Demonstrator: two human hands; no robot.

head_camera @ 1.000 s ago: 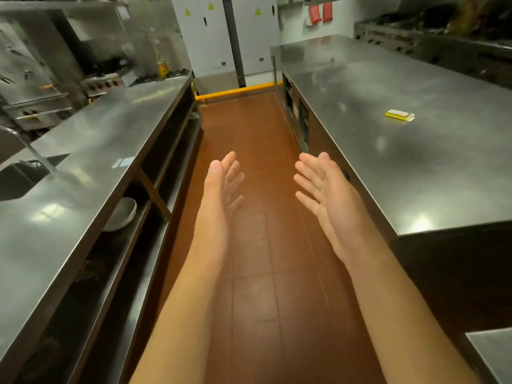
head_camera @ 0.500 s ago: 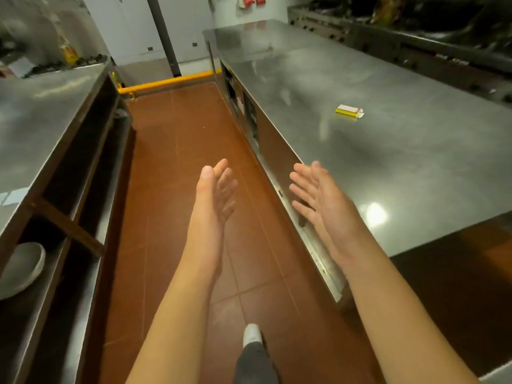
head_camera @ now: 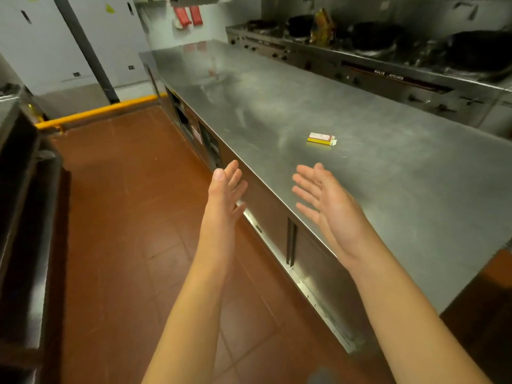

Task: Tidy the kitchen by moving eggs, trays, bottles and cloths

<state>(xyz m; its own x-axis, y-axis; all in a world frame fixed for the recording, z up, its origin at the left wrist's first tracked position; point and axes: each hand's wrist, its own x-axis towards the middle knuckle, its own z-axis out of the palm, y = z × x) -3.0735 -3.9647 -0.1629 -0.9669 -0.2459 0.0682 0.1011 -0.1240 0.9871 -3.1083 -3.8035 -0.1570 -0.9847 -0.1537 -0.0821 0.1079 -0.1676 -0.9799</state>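
My left hand (head_camera: 223, 195) is held out over the red tiled aisle, fingers straight, holding nothing. My right hand (head_camera: 328, 202) hovers over the near edge of a long steel counter (head_camera: 388, 189), palm facing left, fingers spread and empty. A small yellow and white box (head_camera: 321, 139) lies alone on the counter, a short way beyond my right fingertips. No eggs, trays, bottles or cloths show on the counter. Two red items (head_camera: 188, 15) hang on the far wall; what they are is unclear.
A range with dark woks (head_camera: 415, 45) runs behind the counter at the right. Cabinet doors (head_camera: 277, 217) line the counter front. A dark steel shelf unit (head_camera: 25, 217) borders the aisle on the left. A yellow floor barrier (head_camera: 97, 112) crosses the aisle's far end.
The view has turned right and moved forward along the aisle. The left worktop and sink have slid out of sight. Both hands stay open and now reach toward the right counter.
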